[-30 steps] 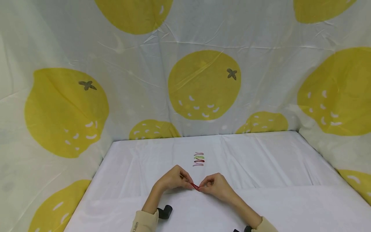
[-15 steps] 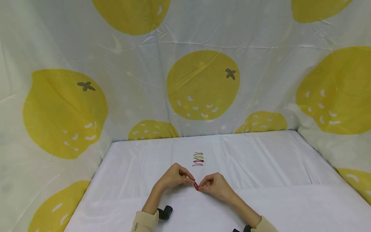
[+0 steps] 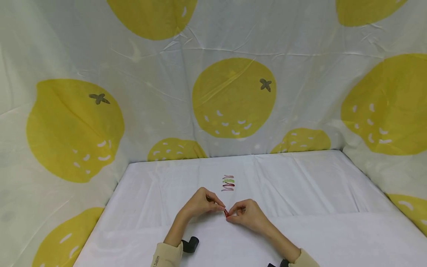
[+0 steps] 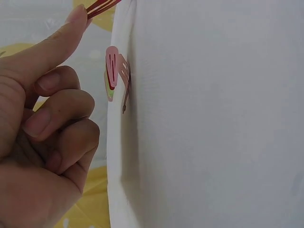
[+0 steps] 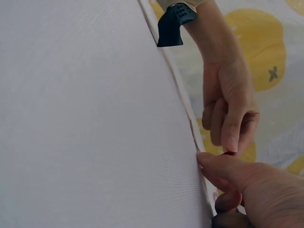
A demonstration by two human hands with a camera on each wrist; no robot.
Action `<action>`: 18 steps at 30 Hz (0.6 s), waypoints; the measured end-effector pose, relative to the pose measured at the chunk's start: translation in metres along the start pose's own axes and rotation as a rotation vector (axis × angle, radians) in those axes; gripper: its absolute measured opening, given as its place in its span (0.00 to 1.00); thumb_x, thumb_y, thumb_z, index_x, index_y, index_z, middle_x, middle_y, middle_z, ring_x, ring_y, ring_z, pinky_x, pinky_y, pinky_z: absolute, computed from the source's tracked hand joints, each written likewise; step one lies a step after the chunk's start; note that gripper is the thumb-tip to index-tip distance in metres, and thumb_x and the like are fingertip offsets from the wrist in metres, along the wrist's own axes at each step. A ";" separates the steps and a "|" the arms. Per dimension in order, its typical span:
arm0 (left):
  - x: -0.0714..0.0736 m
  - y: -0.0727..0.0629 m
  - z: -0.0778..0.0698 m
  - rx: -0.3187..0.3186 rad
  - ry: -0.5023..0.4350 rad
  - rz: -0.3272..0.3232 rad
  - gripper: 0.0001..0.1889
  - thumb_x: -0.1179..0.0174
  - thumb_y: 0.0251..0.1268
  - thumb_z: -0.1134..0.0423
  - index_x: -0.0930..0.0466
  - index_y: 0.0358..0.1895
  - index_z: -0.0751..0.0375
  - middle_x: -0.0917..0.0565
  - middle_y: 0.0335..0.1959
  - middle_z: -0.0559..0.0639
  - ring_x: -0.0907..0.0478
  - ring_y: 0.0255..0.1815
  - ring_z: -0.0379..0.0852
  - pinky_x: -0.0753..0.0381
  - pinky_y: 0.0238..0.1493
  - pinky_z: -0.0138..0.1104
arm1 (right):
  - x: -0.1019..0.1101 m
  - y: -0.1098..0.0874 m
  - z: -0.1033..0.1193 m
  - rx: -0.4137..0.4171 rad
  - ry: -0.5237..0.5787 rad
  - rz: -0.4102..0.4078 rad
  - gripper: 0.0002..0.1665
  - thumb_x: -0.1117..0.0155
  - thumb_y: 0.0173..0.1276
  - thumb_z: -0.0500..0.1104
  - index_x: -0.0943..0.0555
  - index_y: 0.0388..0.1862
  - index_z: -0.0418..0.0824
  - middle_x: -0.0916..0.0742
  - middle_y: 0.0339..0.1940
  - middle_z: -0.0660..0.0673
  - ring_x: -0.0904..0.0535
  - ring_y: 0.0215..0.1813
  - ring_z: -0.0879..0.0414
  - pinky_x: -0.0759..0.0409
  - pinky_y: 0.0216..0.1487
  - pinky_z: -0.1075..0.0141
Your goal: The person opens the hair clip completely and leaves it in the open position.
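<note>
A red snap hair clip (image 3: 226,213) is held between both hands above the white table. My left hand (image 3: 202,204) pinches its far end with thumb and index finger, and the other fingers curl in toward the palm. My right hand (image 3: 251,216) pinches the near end from the other side. In the left wrist view the red clip (image 4: 103,6) shows two prongs spread slightly apart past the thumb tip. From the right wrist only a sliver of the clip (image 5: 229,153) shows; the right thumb and fingers hide most of it.
Farther back on the white cloth (image 3: 300,237), several snap hair clips lie in a column: a pink one (image 3: 228,176), a green one (image 3: 229,181), a red one (image 3: 228,184) and a purplish one (image 3: 227,189). A lemon-print curtain (image 3: 300,92) stands behind.
The red clip has turned from a flat slant to a steeper one. My left hand has shifted slightly right and away, and my right fingertips now cover more of the clip's near end.
</note>
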State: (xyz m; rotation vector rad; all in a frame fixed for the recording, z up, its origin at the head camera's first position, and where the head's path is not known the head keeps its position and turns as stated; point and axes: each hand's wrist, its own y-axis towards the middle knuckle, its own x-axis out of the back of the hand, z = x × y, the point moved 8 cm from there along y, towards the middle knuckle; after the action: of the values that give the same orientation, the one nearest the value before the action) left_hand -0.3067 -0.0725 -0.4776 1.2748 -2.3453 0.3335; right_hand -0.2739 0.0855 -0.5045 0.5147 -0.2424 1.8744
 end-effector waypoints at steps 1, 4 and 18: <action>0.000 0.000 0.000 0.001 0.000 -0.003 0.02 0.24 0.58 0.67 0.06 0.33 0.60 0.10 0.29 0.53 0.28 0.24 0.30 0.29 0.27 0.25 | 0.000 0.000 0.000 0.004 0.001 -0.005 0.04 0.18 0.57 0.43 0.08 0.28 0.47 0.27 0.12 0.55 0.39 0.17 0.71 0.41 0.21 0.76; 0.001 0.001 0.001 0.003 0.003 -0.021 0.02 0.24 0.58 0.67 0.07 0.32 0.61 0.14 0.23 0.47 0.30 0.22 0.30 0.31 0.25 0.24 | 0.001 0.000 -0.002 0.003 0.015 -0.024 0.04 0.20 0.59 0.42 0.09 0.27 0.47 0.22 0.13 0.54 0.37 0.18 0.71 0.39 0.21 0.76; 0.006 0.001 0.000 -0.019 -0.052 -0.072 0.06 0.25 0.57 0.70 0.06 0.38 0.61 0.12 0.29 0.60 0.31 0.24 0.33 0.31 0.26 0.25 | 0.004 0.001 -0.009 -0.124 0.162 -0.009 0.08 0.28 0.66 0.40 0.11 0.33 0.35 0.18 0.21 0.52 0.28 0.23 0.66 0.29 0.25 0.73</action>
State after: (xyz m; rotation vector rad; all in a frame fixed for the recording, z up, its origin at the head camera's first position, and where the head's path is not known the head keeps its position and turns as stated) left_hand -0.3108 -0.0762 -0.4743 1.3701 -2.3331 0.2569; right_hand -0.2780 0.0920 -0.5104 0.2773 -0.2460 1.8675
